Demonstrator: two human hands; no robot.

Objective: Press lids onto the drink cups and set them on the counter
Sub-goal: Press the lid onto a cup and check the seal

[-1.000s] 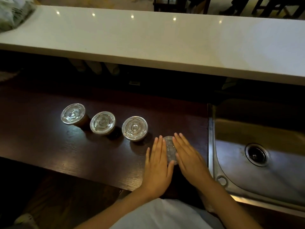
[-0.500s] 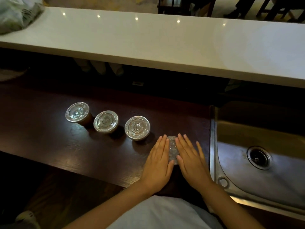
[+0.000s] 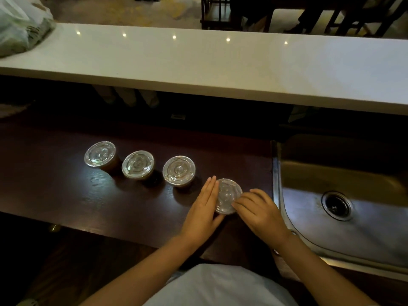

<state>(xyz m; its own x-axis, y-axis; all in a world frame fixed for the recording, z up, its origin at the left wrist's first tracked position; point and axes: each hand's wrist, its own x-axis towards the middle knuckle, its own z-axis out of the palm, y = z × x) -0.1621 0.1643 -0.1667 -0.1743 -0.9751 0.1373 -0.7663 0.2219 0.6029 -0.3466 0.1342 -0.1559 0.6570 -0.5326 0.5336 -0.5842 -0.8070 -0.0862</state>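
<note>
The left hand (image 3: 204, 214) lies flat and open, fingers straight and together, its inner edge and fingers against the left rim of the clear lid (image 3: 228, 195); this grip encloses nothing, it only presses sideways and down on the lid's edge; the right hand (image 3: 259, 212) is half curled, fingers bent, fingertips (image 3: 237, 204) touching the lid's right and near rim; whether this grip pinches the rim or merely rests on it I cannot tell. The lid sits on top of the fourth cup, whose body is almost wholly hidden beneath the lid and hands, so its contents cannot be seen; it stands on the dark wooden table (image 3: 66, 195), near the table's right end, just beside the steel sink (image 3: 353, 228).

To the left, three more cups stand in a slanting row on the same table, each capped with a clear ribbed lid: the nearest lidded cup (image 3: 179, 171), the middle lidded cup (image 3: 138, 164) and the far-left lidded cup (image 3: 100, 154); the far-left one shows a brownish side below its lid, the others show only dark beneath; they stand close but apart from one another. The sink basin is bare metal with a round drain (image 3: 336, 205). Beyond runs a raised white counter (image 3: 220, 67); a plastic bag (image 3: 19, 27) lies at its left end.
</note>
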